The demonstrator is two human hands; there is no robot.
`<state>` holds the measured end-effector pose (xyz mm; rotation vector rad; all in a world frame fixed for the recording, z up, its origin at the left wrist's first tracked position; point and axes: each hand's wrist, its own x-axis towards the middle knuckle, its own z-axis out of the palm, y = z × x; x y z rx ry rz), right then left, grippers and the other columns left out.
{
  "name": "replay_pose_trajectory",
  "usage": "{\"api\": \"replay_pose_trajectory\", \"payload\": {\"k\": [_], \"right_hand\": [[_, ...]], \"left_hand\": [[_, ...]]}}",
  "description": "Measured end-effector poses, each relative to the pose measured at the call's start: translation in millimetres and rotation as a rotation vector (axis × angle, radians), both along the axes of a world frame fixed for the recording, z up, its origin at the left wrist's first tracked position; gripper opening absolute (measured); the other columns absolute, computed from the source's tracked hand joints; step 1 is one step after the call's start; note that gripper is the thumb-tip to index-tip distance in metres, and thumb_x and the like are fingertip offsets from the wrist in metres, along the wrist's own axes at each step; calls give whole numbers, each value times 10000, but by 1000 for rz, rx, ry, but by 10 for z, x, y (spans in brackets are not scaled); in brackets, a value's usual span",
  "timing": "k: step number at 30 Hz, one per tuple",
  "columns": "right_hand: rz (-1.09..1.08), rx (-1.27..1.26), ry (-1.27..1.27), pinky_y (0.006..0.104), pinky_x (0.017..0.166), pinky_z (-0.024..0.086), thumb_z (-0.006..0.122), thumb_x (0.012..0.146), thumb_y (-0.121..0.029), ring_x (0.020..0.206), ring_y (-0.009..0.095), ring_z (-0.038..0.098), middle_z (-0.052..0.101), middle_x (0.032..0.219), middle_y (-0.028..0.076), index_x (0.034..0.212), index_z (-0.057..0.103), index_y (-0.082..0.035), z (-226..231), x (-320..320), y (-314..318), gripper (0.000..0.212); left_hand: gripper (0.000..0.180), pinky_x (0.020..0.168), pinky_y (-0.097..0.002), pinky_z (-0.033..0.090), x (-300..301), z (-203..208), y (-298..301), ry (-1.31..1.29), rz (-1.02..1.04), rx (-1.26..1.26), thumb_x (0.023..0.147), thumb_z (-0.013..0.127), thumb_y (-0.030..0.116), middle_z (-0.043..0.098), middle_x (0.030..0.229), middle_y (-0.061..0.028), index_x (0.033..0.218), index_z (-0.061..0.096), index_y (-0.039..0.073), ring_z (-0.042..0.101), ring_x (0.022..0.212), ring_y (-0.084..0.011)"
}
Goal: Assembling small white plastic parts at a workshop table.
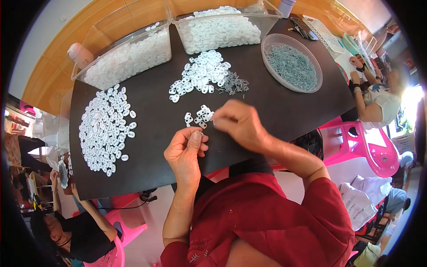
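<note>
White plastic covers much of the dark table [284,115], and from its heaps I try to judge how far the work has come. At the left lies a wide heap of white oval pieces [104,133], most of them showing dark marks on the face. I suppose these may be the part already done, but I cannot be sure. At the far middle there is another white heap [204,69], and touching its right side a small pile of grey pins [233,84]; these look to me like the supply in use.

Just beyond the hands, a little group of white pieces [204,113] lies apart from both heaps, perhaps the portion being worked now. The left hand [184,153] has its thumb and fingers closed together, and at their tips it seems to pinch a small white piece, which is mostly covered. The right hand [242,124] is near it, with bent fingers; because it is blurred, I cannot tell if it holds something.

Much appears to be left. On the far side, the left clear box [121,50] and the right clear box [268,27] hold a great many white pieces, though I cannot say if these are finished. At the far right, a round tub [263,52] contains plenty of grey-green pins [291,66].
</note>
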<state>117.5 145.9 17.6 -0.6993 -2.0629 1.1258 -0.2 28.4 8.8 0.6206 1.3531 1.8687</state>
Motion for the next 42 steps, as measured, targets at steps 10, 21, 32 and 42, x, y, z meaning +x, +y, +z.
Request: {"api": "replay_pose_trajectory", "payload": {"k": [10,21,32,42], "right_hand": [[-116,771,-310,375,634,427,648,703,-15,727,267,531,543,722,73,746,644,-79,-271,-43,732,77],[-56,814,-260,365,619,412,652,690,-25,718,264,510,515,715,65,710,603,-73,-262,-147,734,71],[65,924,-299,380,609,389,558,624,48,714,277,483,479,722,96,673,514,-44,-183,-232,682,113],[137,649,-177,355,623,436,588,781,-6,693,243,538,546,744,77,806,552,-23,-13,-82,304,47]], "left_hand": [[153,498,-185,415,75,-158,-113,72,-5,22,880,626,113,629,727,-68,935,633,-29,530,565,-75],[136,508,-178,409,53,-163,-109,97,-38,17,881,622,98,626,744,-59,935,634,-26,521,584,-69],[139,518,-182,410,55,-171,-135,92,-43,35,880,626,103,625,748,-59,940,635,-22,522,594,-73],[122,510,-199,417,-12,-156,-127,-35,-38,76,861,633,68,627,745,-77,928,638,-34,529,579,-97]]}}
